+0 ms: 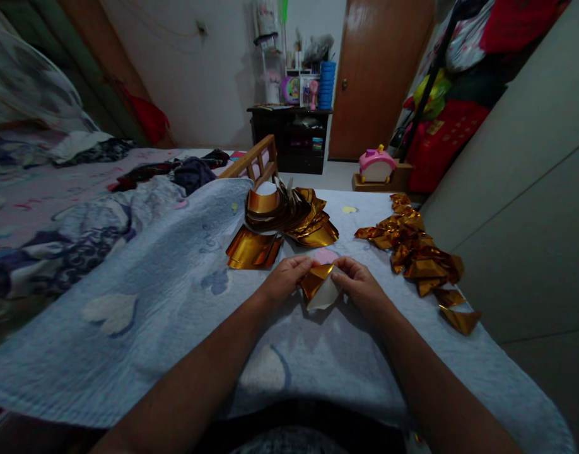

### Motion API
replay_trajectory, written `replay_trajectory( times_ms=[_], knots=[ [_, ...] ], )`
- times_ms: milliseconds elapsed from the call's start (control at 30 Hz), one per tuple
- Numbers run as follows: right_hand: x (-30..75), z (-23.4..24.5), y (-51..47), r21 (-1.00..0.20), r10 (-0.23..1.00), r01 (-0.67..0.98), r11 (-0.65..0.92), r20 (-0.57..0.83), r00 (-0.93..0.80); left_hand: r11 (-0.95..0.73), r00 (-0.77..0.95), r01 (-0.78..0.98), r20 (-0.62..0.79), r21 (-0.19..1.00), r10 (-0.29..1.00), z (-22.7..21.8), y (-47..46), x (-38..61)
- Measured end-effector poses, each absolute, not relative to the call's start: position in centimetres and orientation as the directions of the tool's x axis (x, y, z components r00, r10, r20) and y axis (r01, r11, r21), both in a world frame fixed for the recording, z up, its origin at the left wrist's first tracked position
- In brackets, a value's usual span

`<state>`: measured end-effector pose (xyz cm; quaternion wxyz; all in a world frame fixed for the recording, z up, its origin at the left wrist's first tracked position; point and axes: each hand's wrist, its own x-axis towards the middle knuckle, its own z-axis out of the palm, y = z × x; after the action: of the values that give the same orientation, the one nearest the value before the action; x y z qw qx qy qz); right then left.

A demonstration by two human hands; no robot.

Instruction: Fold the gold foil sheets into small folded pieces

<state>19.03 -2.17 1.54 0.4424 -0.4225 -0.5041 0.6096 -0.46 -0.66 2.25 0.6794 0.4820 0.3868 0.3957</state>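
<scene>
A sheet of gold foil paper (319,285), gold on one side and white on the other, is partly folded between both my hands above the blue blanket (166,284). My left hand (286,278) pinches its left edge with closed fingers. My right hand (359,282) pinches its right edge the same way. Just beyond my hands lie a flat stack of gold sheets (251,249) and a fanned pile of curled gold sheets (294,217). To the right, a heap of folded gold pieces (415,249) trails toward the blanket's right edge.
The blanket covers a surface that drops off at the right beside a pale cabinet wall (521,208). A bed with clothes (81,189) lies to the left. A pink toy (376,165), a dark desk (292,135) and a wooden door (374,75) stand beyond.
</scene>
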Motion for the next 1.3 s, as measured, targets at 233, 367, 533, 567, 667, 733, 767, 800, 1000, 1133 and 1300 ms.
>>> replay_trajectory(
  times_ms=[233, 367, 533, 567, 667, 733, 767, 800, 1000, 1133, 1300],
  knots=[
    [18.97, 1.8, -2.4, -0.989, 0.957, -0.101, -0.112, -0.08, -0.28, 0.212, 0.39, -0.104, -0.156, 0.972, 0.907, 2.07, -0.78, -0.57],
    [19.01, 1.72, -2.46, -0.982, 0.957, -0.133, -0.131, -0.09, -0.274, 0.205, 0.363, -0.099, -0.156, 0.974, 0.919, 1.93, -0.72, -0.6],
    [19.01, 1.65, -2.43, -0.984, 0.97, -0.136, -0.114, -0.081, -0.228, 0.19, 0.337, -0.102, -0.145, 0.977, 0.93, 2.08, -0.69, -0.58],
    [19.04, 1.64, -2.44, -0.985, 0.971, -0.132, -0.111, -0.079, -0.224, 0.192, 0.331, -0.105, -0.148, 0.976, 0.932, 2.12, -0.68, -0.59],
    [19.11, 1.6, -2.46, -0.988, 0.967, -0.105, -0.113, -0.085, -0.241, 0.216, 0.309, -0.124, -0.169, 0.968, 0.936, 2.24, -0.64, -0.67],
    [19.11, 1.58, -2.44, -0.987, 0.966, -0.103, -0.121, -0.093, -0.242, 0.219, 0.3, -0.139, -0.17, 0.966, 0.939, 2.3, -0.65, -0.76],
    [19.1, 1.58, -2.42, -0.986, 0.968, -0.111, -0.124, -0.095, -0.234, 0.214, 0.304, -0.138, -0.165, 0.967, 0.938, 2.31, -0.67, -0.81],
    [19.09, 1.6, -2.39, -0.985, 0.97, -0.121, -0.127, -0.099, -0.22, 0.207, 0.312, -0.13, -0.158, 0.97, 0.937, 2.31, -0.7, -0.85],
    [18.97, 1.9, -2.32, -0.99, 0.961, -0.06, -0.129, -0.11, -0.255, 0.156, 0.41, -0.056, -0.12, 0.986, 0.904, 1.88, -0.76, -1.03],
    [18.71, 2.12, -2.53, -0.993, 0.917, 0.009, -0.122, -0.116, -0.383, 0.13, 0.43, -0.038, -0.102, 0.991, 0.897, 1.58, -0.68, -1.04],
    [18.63, 2.04, -2.87, -0.987, 0.892, -0.053, -0.153, -0.115, -0.437, 0.107, 0.36, -0.04, -0.086, 0.993, 0.929, 1.63, -0.59, -0.83]
  ],
)
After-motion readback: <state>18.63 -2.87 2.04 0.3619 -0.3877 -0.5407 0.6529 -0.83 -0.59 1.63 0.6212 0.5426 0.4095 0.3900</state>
